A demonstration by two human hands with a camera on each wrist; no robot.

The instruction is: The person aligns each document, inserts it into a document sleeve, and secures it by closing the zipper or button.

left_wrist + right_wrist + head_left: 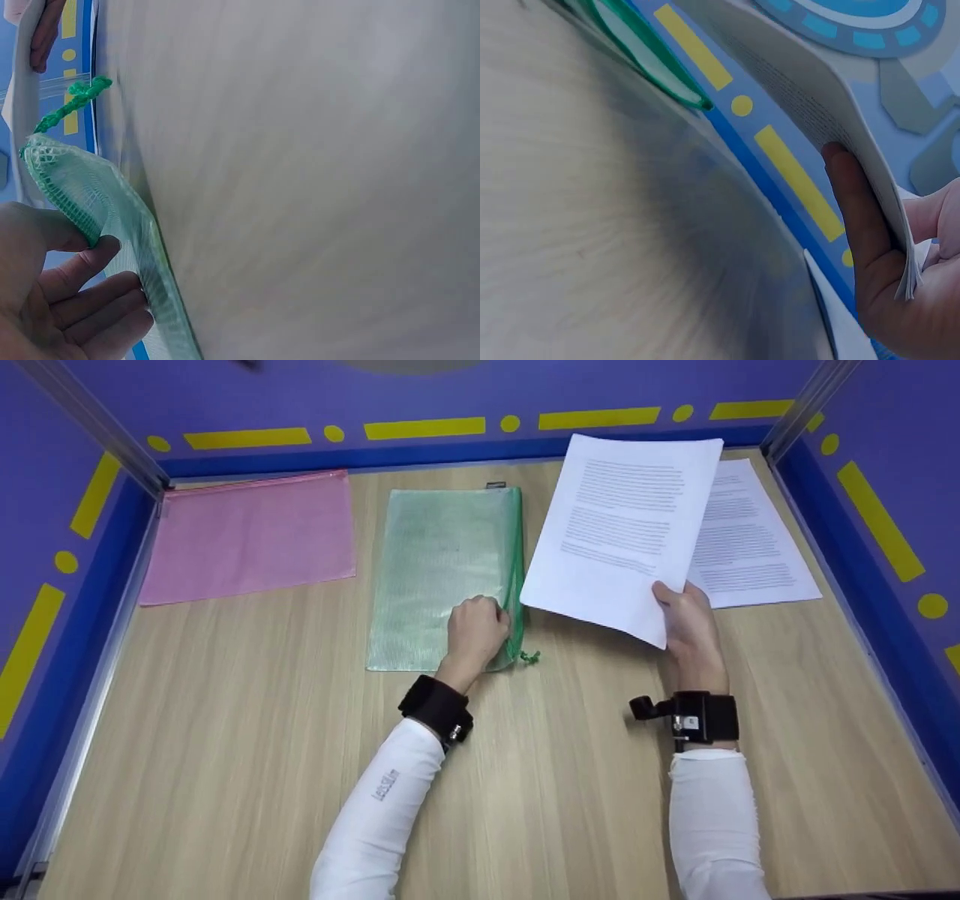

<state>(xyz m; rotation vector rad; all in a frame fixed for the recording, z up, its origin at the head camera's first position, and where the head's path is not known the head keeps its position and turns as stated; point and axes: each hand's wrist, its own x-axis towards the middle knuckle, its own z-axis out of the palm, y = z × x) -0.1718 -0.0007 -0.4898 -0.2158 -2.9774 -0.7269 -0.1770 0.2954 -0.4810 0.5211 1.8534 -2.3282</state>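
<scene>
A green mesh zipper pouch (442, 555) lies on the table in the head view, its zipper edge on the right. My left hand (477, 631) pinches that edge near the lower right corner. In the left wrist view thumb and index finger hold the green rim (75, 214), lifted so the mouth gapes; a knotted green cord (79, 97) hangs off the corner. My right hand (691, 622) grips several printed sheets (622, 525) by their lower right corner, thumb on top, raised over the table. In the right wrist view its fingers (855, 195) support them underneath.
Another printed stack (750, 540) lies at the back right, partly covered by the raised sheets. A pink zipper pouch (251, 540) lies flat at the back left. Blue and purple walls (420, 450) with yellow marks enclose the table (555, 780) on the back and sides.
</scene>
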